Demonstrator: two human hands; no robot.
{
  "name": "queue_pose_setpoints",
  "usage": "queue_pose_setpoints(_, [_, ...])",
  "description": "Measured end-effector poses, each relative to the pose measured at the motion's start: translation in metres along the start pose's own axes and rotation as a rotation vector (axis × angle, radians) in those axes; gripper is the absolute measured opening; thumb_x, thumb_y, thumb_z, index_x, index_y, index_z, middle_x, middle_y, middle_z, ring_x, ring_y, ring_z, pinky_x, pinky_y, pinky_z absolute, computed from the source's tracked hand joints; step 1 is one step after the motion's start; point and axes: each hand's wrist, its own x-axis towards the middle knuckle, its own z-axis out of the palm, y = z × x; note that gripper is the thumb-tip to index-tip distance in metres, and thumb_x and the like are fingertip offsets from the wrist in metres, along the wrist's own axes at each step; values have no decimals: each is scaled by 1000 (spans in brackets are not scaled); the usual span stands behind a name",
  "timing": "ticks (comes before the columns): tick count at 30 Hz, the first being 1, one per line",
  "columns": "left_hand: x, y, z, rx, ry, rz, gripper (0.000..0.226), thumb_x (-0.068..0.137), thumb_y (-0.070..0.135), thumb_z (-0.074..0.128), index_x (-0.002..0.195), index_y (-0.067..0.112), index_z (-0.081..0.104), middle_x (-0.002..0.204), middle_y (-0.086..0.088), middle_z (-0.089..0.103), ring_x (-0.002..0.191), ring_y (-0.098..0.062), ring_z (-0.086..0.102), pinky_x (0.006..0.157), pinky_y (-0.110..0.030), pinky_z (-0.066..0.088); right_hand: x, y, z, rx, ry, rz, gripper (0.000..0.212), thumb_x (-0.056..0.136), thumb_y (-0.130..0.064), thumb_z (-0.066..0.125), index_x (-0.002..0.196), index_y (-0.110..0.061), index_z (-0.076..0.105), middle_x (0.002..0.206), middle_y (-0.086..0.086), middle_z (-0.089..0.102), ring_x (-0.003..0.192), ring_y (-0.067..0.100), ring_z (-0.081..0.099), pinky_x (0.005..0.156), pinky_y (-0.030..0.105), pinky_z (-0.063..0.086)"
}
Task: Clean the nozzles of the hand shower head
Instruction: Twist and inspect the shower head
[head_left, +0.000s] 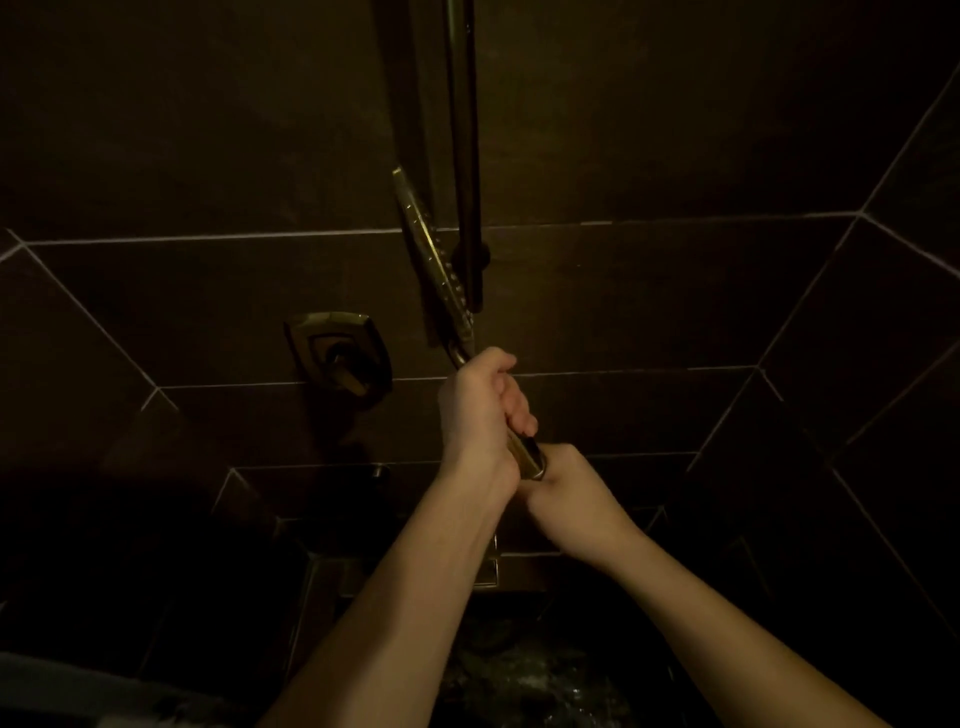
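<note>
The hand shower head (431, 254) is a long metal wand seen edge-on, slanting up and left in front of the dark tiled wall. Small nozzle bumps show along its right edge. My left hand (480, 410) grips the wand's handle, fingers curled round it. Just below, my right hand (566, 493) is curled at the handle's bottom end (532, 460); what it holds there is hidden behind the fingers. The light is very dim.
A vertical slide bar (467, 156) runs down the wall right behind the shower head. A metal valve handle on a square plate (340, 356) sits on the wall to the left. Wet, dark floor (519, 670) shows between my forearms.
</note>
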Motion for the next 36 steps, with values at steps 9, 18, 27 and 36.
queue_pose_setpoints(9, [1,26,-27,-194,-906,-75,21,85,29,71,74,11,69,56,-2,64,48,-16,60,57,-30,55,-10,-16,-16,489,-619,280,38,89,-13,64,60,-19,41,44,-6,37,31,5,28,33,19,15])
queue_pose_setpoints(18, [-8,14,-5,-159,-296,-7,52,95,24,58,46,20,40,38,6,30,32,-10,26,37,-23,28,-10,-11,-5,-51,53,31,35,82,-3,57,57,-27,56,49,-7,52,43,6,48,43,19,38])
queue_pose_setpoints(27, [-15,-5,-3,-55,-124,30,44,92,25,64,52,21,48,46,4,38,41,-11,36,43,-24,38,-15,-4,-12,-27,-16,11,26,86,-4,58,65,-19,58,55,-5,55,50,8,51,53,24,42])
queue_pose_setpoints(36, [-14,20,1,-59,-886,14,34,85,39,79,70,11,68,48,1,58,42,-12,57,49,-25,50,-19,-18,-25,408,-402,52,20,86,-9,60,68,-15,53,46,0,38,35,11,32,36,20,26])
